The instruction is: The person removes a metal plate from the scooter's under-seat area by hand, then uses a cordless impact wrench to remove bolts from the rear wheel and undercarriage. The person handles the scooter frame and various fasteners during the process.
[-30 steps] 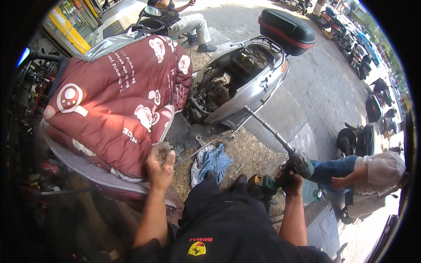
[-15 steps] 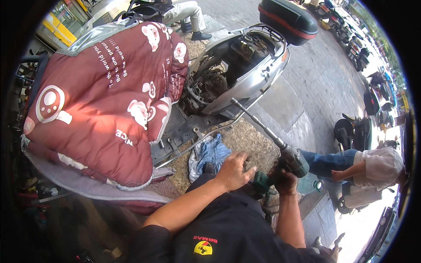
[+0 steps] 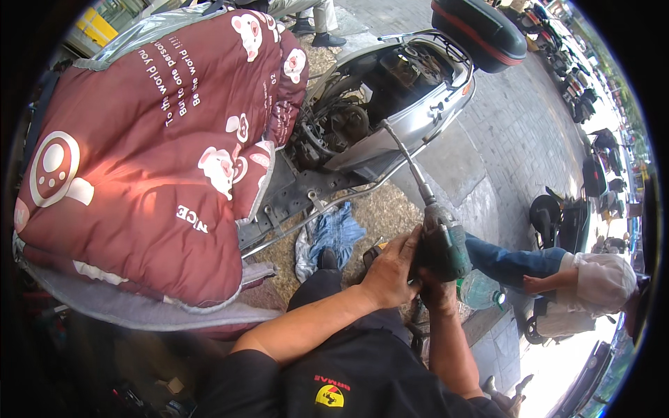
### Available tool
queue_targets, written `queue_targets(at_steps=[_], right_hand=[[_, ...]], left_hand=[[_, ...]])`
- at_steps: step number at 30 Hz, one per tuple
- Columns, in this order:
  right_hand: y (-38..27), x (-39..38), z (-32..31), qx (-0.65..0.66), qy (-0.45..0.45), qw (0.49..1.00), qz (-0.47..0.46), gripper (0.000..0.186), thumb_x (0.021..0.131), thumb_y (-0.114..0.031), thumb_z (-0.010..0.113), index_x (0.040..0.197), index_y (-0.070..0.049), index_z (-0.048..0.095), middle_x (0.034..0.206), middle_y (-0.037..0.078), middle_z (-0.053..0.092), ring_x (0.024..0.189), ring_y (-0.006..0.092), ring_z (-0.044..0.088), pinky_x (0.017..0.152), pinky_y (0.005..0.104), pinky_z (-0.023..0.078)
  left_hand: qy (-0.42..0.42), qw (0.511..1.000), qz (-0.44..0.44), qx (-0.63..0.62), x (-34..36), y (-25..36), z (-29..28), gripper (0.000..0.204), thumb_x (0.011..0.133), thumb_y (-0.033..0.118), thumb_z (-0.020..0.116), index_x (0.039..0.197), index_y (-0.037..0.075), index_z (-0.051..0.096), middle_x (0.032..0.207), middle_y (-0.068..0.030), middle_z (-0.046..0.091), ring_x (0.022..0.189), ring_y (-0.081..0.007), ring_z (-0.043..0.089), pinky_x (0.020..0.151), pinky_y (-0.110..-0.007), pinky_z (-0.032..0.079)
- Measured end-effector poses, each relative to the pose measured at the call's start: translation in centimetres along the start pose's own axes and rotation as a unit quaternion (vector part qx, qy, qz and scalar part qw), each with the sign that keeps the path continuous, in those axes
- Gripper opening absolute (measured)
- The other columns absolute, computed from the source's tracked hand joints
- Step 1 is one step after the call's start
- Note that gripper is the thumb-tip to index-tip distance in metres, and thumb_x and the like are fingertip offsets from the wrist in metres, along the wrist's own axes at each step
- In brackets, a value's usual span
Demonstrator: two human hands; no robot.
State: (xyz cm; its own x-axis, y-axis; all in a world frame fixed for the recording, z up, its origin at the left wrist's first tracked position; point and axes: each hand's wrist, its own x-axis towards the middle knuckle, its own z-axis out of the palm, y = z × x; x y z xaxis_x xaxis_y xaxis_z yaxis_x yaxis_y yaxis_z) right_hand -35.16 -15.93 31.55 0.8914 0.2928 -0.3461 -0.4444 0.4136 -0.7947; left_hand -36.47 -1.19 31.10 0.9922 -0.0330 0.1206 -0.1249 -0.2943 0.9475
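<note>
My right hand [image 3: 439,295] is wrapped round the grip of a dark green cordless power driver [image 3: 446,244]. A long metal socket extension [image 3: 412,164] sticks out of its front, slanting up and left, with its tip in front of the silver side panel [image 3: 411,139] of a partly stripped scooter. Whether the tip touches the panel I cannot tell. My left hand [image 3: 391,273] is against the driver's left side, fingers together; its thumb is near the grip. The scooter's engine parts [image 3: 348,125] and bare floor frame [image 3: 296,195] lie exposed.
A maroon quilted leg cover [image 3: 139,160] drapes the scooter's front at left. Below the frame lies a blue cloth [image 3: 338,230]. A plastic bottle [image 3: 479,289] stands right of the driver. A black top box [image 3: 481,35] sits at the rear. A person in jeans [image 3: 516,261] is at right.
The driver has swung more upright, its body a little left and its extension tip slightly up and right. My left hand has moved right and up from near its base onto its side.
</note>
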Motion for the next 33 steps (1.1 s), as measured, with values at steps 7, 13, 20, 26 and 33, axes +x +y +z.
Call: queue_targets(at_steps=[7, 13, 20, 26, 33], right_hand=[[0.1, 2.0, 2.1, -0.113, -0.129, 0.985, 0.026, 0.066, 0.078, -0.022, 0.077, 0.131, 0.007, 0.05, 0.12, 0.012, 0.06, 0.116, 0.0218, 0.055, 0.101, 0.036, 0.042], [0.3, 3.2, 2.6, -0.188, -0.142, 0.967, 0.097, 0.06, 0.084, -0.019, 0.075, 0.132, 0.008, 0.05, 0.125, 0.017, 0.06, 0.116, 0.0238, 0.057, 0.102, 0.0378, 0.043], [0.2, 6.4, -0.5, -0.206, 0.028, 0.967, 0.149, 0.045, 0.09, -0.019, 0.068, 0.123, 0.009, 0.057, 0.107, 0.017, 0.069, 0.092, 0.0209, 0.067, 0.079, 0.0318, 0.054], [0.7, 10.4, -2.5, 0.022, 0.027, 0.992, 0.119, 0.048, 0.092, -0.024, 0.063, 0.127, 0.008, 0.053, 0.108, 0.019, 0.067, 0.092, 0.0277, 0.068, 0.073, 0.0361, 0.058], [2.2, 8.2, -5.7, 0.134, -0.045, 0.979, 0.146, 0.03, 0.091, -0.026, 0.064, 0.105, 0.001, 0.066, 0.095, 0.018, 0.069, 0.081, 0.0327, 0.068, 0.069, 0.0448, 0.057]], left_hand=[[0.042, 0.995, -0.058, -0.067, 0.5, -5.3, -1.5, 0.036, 0.071, 0.006, 0.07, 0.106, 0.003, 0.063, 0.098, -0.0165, 0.067, 0.092, -0.0352, 0.066, 0.079, -0.039, 0.053], [0.03, 0.939, -0.183, -0.288, -1.1, -8.1, -4.4, 0.034, 0.083, 0.019, 0.075, 0.111, 0.004, 0.063, 0.105, -0.0011, 0.065, 0.091, -0.0133, 0.062, 0.08, -0.031, 0.053], [0.09, 0.872, -0.283, -0.39, -3.5, -9.4, -7.6, 0.035, 0.078, 0.017, 0.074, 0.109, 0.003, 0.064, 0.097, -0.0009, 0.065, 0.086, -0.0133, 0.06, 0.078, -0.032, 0.052], [0.007, 0.839, -0.281, -0.466, -4.5, -10.3, -9.7, 0.047, 0.079, 0.015, 0.074, 0.122, 0.004, 0.06, 0.11, -0.0052, 0.067, 0.098, -0.0155, 0.063, 0.09, -0.034, 0.05], [-0.072, 0.859, -0.289, -0.416, -8.0, -11.8, -6.3, 0.056, 0.075, 0.008, 0.076, 0.128, 0.008, 0.058, 0.12, -0.0007, 0.063, 0.108, -0.0142, 0.058, 0.095, -0.034, 0.046]])
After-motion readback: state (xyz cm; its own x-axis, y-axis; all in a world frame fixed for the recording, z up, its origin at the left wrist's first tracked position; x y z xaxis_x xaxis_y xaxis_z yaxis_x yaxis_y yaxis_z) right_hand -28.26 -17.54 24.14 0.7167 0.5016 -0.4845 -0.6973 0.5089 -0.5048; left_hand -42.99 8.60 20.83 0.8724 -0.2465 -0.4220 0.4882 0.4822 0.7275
